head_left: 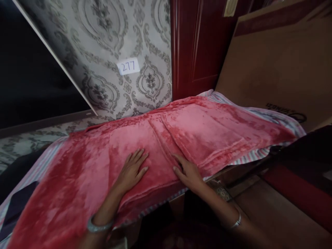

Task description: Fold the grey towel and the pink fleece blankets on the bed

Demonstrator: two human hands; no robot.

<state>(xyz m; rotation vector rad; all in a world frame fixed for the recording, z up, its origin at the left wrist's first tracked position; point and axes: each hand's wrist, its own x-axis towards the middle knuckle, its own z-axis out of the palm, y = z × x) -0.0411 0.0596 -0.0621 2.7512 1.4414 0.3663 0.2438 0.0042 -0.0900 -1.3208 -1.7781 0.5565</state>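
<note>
Pink blanket: the plush blanket (140, 138) is lying at the centre, spread wide from 8 o'clock to 3 o'clock, on top of a striped cloth (250, 157), whose edges come out at both ends and along the near side.
Left hand: the left hand (132, 171), near 7 o'clock, rests palm down on the blanket, fingers extended and a little apart; it grasps nothing.
Right hand: the right hand (188, 173), at 5 o'clock, also lies on the blanket, loosely open, its fingertips beside a long crease; some fingers are hidden.
Spread part: I judge that the laying out is mostly done, because the big middle area is quite flat.
Uneven part: creases remain between the hands and toward 1 o'clock, and the far edge looks gathered at 11 o'clock.
Around: a dark screen (38, 69) stands at 10 o'clock, a cardboard sheet or box (275, 65) at 2 o'clock.
</note>
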